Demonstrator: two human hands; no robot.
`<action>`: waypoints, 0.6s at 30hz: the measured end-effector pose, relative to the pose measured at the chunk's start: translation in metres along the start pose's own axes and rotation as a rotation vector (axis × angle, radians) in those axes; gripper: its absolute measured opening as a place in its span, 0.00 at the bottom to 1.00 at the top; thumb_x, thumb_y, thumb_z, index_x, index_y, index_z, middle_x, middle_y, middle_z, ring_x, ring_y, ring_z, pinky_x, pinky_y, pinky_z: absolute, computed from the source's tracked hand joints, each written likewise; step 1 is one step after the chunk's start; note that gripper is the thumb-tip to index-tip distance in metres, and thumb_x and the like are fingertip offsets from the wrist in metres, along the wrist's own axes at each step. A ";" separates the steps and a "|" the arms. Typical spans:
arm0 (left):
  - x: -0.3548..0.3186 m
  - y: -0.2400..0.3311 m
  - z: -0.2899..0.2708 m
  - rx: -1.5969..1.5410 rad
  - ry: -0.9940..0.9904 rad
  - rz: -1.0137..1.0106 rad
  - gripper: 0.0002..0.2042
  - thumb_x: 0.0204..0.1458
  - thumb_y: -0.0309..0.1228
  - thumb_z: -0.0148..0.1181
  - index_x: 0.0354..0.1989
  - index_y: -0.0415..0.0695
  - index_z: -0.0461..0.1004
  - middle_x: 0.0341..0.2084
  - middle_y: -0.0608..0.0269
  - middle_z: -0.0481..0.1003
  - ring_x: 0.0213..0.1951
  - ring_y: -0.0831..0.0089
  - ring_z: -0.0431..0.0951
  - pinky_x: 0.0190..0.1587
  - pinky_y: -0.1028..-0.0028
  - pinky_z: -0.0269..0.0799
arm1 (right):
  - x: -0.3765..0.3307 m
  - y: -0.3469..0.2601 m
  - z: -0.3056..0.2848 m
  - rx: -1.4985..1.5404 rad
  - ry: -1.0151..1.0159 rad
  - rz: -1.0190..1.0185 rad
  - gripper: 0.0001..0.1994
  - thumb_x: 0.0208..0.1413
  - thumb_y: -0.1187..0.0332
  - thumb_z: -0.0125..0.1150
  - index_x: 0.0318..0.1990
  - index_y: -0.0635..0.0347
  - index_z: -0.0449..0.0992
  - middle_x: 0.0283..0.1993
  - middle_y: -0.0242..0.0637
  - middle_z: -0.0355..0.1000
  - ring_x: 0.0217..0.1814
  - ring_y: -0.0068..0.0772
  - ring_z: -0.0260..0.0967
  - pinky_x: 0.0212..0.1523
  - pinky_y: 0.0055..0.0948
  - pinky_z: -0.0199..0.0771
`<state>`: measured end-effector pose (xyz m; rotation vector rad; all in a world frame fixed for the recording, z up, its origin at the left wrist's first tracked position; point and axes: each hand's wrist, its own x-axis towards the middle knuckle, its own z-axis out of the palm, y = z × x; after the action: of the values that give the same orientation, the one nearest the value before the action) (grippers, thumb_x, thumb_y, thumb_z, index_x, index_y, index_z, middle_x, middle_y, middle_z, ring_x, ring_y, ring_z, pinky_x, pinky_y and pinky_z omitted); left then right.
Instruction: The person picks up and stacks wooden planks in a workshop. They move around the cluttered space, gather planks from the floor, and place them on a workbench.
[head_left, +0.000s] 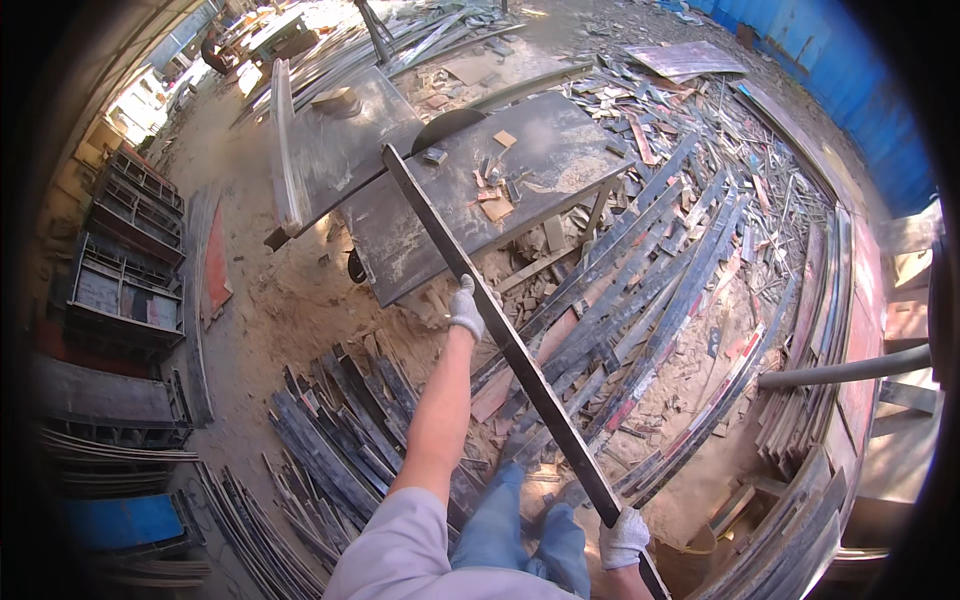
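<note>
R hand (624, 537) in a white glove, fingers wrapped tight on near end of the long plank (500, 335); L hand (466, 309) clamps its middle. Far end lies on the saw table (420, 235), left of the blade (447, 127). Best kept level & straight. Scrap strips (650, 270) crowd the right; bare sand left.

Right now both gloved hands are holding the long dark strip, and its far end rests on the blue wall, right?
Not quite. In the head view the strip, held by the left hand and right hand, has its far end on the saw table, not the blue wall.
</note>
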<state>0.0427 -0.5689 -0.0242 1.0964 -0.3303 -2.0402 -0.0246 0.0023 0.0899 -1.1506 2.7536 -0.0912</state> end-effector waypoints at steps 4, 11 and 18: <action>-0.007 0.012 -0.003 -0.078 -0.039 -0.008 0.22 0.66 0.56 0.49 0.43 0.47 0.73 0.22 0.57 0.76 0.22 0.58 0.78 0.27 0.56 0.77 | 0.000 -0.005 0.002 -0.027 0.032 -0.032 0.13 0.42 0.65 0.72 0.31 0.54 0.70 0.28 0.42 0.70 0.29 0.51 0.72 0.29 0.50 0.71; 0.012 0.022 -0.021 -0.229 -0.114 -0.125 0.18 0.69 0.49 0.44 0.34 0.53 0.74 0.17 0.67 0.70 0.19 0.67 0.70 0.20 0.63 0.66 | 0.007 -0.013 -0.013 0.001 0.028 -0.115 0.11 0.44 0.67 0.69 0.30 0.54 0.70 0.28 0.41 0.68 0.33 0.48 0.70 0.33 0.47 0.67; 0.018 0.031 0.010 0.026 0.074 0.097 0.13 0.66 0.42 0.57 0.35 0.46 0.74 0.20 0.62 0.75 0.20 0.65 0.76 0.23 0.63 0.75 | 0.048 -0.026 -0.032 0.262 -0.353 0.084 0.26 0.48 0.60 0.71 0.54 0.58 0.74 0.43 0.53 0.79 0.43 0.54 0.80 0.44 0.50 0.78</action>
<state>0.0453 -0.6041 -0.0122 1.1464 -0.3661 -1.9103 -0.0450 -0.0500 0.1190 -0.8857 2.3901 -0.2099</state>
